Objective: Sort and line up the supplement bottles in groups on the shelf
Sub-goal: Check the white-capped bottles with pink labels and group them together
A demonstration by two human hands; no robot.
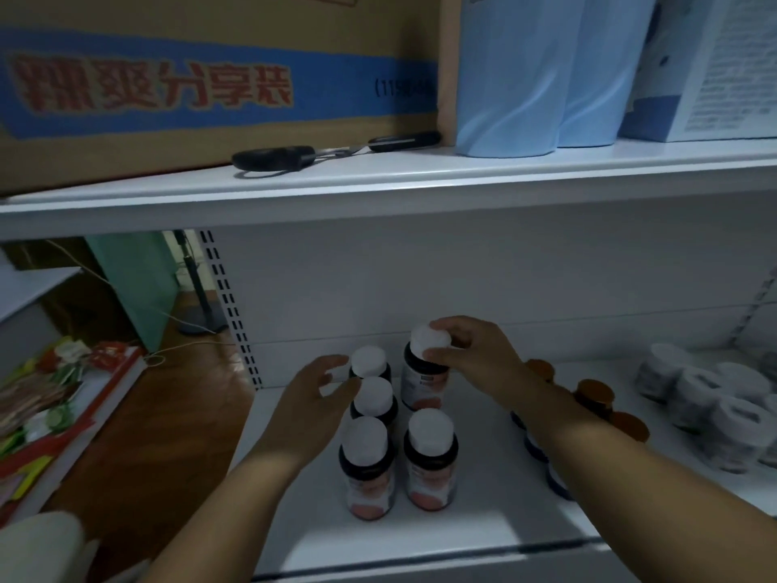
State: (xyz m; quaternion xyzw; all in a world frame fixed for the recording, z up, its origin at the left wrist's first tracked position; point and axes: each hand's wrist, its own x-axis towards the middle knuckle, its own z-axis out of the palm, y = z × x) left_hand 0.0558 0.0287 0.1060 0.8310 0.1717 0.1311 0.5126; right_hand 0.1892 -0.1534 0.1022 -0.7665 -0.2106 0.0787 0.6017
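While the right hand (471,351) curls its fingers and thumb round the white cap of a dark supplement bottle (422,376), that bottle stands at the back of the lower shelf (462,536), nearest the rear wall in the right-hand column of a small cluster. Whether its base touches the shelf or is just lifted cannot be told. The left hand (313,408) is spread, fingers relaxed and holding nothing, its fingertips just beside the back left bottle (369,363). In front of that one stand the middle left bottle (373,399) and the front left bottle (365,464), the three forming a column running toward the shelf's front edge. The front right bottle (431,456) stands just beside the front left one, leaving a gap between it and the gripped bottle. Orange-capped bottles (593,395) line up behind the right forearm, partly hidden. White tubs (714,397) crowd the shelf's right end. On the upper shelf (420,183) lie black-handled scissors (294,155), beside a cardboard box (189,86) and blue rolls (525,77).
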